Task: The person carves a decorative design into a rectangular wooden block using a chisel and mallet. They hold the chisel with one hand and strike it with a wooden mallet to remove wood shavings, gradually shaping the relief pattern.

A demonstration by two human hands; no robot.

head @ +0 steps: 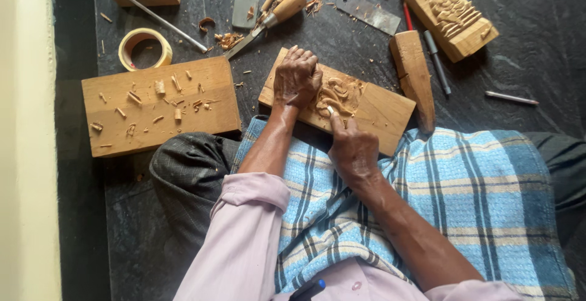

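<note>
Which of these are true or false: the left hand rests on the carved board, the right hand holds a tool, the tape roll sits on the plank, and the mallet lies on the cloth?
1. The left hand presses on the carved board. True.
2. The right hand grips a small carving tool. True.
3. The tape roll sits on the plain plank. False: it lies on the floor beside it.
4. The wooden mallet lies wholly on the checked cloth. False: mostly on the floor, right of the carved board.
</note>
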